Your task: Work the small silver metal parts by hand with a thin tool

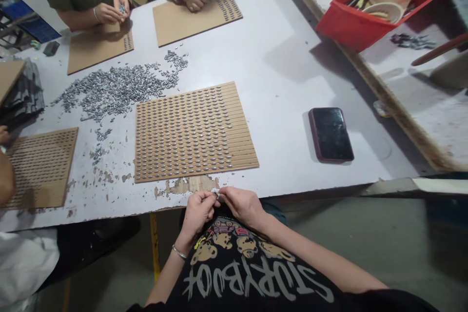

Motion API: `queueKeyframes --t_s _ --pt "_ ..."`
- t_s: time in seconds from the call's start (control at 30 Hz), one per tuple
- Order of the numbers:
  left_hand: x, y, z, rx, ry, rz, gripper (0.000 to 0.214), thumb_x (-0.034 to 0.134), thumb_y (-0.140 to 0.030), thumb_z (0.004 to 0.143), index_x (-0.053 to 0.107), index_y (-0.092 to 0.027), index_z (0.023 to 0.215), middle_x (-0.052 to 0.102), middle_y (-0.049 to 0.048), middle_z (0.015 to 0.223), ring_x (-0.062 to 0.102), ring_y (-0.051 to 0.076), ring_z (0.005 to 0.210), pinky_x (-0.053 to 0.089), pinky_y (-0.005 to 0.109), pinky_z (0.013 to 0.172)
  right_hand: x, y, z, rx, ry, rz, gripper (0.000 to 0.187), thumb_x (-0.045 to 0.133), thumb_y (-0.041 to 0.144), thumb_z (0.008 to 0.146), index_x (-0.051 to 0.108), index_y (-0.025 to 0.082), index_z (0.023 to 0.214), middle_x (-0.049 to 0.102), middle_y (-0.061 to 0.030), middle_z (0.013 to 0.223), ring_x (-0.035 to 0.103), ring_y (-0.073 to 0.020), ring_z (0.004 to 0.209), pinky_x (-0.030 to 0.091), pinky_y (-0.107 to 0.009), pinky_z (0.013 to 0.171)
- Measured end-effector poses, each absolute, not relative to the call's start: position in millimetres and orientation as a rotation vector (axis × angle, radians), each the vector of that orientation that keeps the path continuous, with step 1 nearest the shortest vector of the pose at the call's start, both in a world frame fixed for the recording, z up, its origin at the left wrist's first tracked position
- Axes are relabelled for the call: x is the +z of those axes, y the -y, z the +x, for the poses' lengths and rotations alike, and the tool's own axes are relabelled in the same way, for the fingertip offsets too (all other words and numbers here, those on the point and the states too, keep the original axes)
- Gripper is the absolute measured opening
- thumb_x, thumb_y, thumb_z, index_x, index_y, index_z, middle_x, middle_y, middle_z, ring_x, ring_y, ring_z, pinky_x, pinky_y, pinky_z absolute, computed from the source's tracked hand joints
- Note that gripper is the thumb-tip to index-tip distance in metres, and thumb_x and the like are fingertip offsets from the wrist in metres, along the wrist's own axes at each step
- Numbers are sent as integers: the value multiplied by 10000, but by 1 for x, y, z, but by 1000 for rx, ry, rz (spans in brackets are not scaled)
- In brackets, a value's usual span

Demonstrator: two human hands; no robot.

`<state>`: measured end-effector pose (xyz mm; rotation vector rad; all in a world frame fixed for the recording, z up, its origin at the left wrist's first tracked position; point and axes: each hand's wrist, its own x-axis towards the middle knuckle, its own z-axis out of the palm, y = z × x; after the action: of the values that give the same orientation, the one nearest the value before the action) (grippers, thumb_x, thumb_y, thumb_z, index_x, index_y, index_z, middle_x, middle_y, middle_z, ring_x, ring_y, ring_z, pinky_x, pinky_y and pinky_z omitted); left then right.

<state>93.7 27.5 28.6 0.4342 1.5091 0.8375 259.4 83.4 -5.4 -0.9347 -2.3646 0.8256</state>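
My left hand [198, 211] and my right hand [242, 204] meet at the table's near edge, fingertips pinched together on a small silver metal piece [216, 195]. Just beyond them lies a brown slotted board [193, 131] whose rows of slots are filled with the same silver pieces. A loose heap of these metal pieces [115, 88] spreads over the white table [278, 58] to the board's upper left.
A black phone [331, 133] lies right of the board. Other people's hands work at boards far left [39, 166] and at the far side [98, 45], [195, 14]. A red tray [380, 2] with tape rolls sits far right on a neighbouring table.
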Motion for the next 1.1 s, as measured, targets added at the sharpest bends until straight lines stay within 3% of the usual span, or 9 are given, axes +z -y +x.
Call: queueKeyframes --t_s 0.1,0.3,0.5,1.1 --pt "28 -27 94 838 -1504 461 250 617 -377 786 609 -147 688 414 -68 393 304 46 343 188 183 381 -5 -84 260 838 2382 -893 231 393 257 1030 606 204 958 680 -24 734 627 -151 644 397 -243 591" --pt "30 -28 96 849 -1546 454 188 620 -331 750 611 -146 720 515 -41 475 349 50 360 209 184 373 -4 -84 261 877 2398 -856 263 374 254 1032 618 205 947 683 -25 742 615 -143 649 395 -244 603" --pt "40 -32 97 797 -1559 441 245 629 -384 742 584 -158 658 414 -78 378 288 42 323 182 186 371 -8 -81 259 813 2385 -940 274 379 261 1030 628 194 938 668 -39 741 598 -155 654 372 -259 608" --pt "35 -31 96 804 -1555 451 180 611 -326 731 593 -154 681 431 -78 385 293 43 324 192 188 371 -6 -82 262 844 2473 -897 291 362 239 1029 642 200 962 657 -37 754 588 -148 671 359 -256 609"
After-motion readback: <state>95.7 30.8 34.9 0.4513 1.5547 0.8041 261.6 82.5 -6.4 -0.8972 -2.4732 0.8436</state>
